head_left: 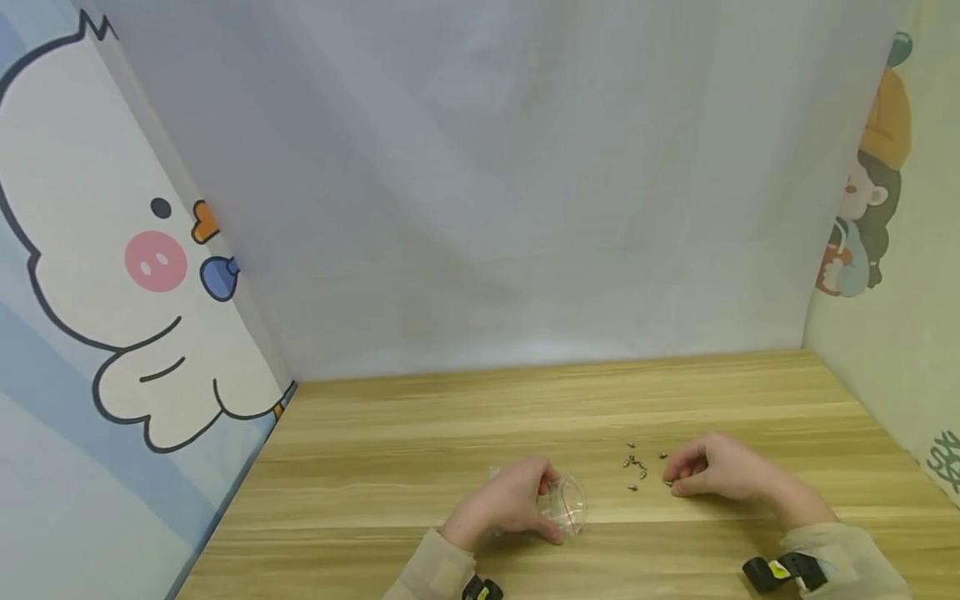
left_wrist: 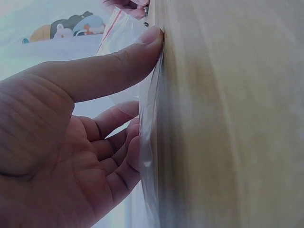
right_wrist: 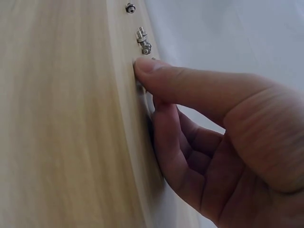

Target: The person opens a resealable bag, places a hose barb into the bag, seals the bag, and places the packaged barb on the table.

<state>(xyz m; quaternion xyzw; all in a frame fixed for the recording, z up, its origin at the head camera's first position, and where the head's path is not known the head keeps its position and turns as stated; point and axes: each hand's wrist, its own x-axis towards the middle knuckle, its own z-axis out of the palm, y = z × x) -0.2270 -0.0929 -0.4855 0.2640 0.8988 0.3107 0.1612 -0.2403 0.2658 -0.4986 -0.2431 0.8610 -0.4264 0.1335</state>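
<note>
A clear plastic zip bag [head_left: 568,505] with a red line near its mouth lies on the wooden table. My left hand [head_left: 513,500] holds it, the thumb and fingers spread apart at its mouth. Several small metal screws [head_left: 637,467] are scattered to the right of the bag; the right wrist view shows some of these screws [right_wrist: 142,40] beyond the thumb. Just right of them, my right hand [head_left: 723,468] rests low at the tabletop. Its thumb and forefinger pinch a small screw [head_left: 669,483], mostly hidden by the fingertips in the right wrist view.
The wood-grain table [head_left: 390,450] runs back to a grey-white cloth [head_left: 487,208]. Walls with cartoon pictures stand on the left [head_left: 97,208] and right [head_left: 885,333]. Each wrist carries a black strap-on device [head_left: 783,572].
</note>
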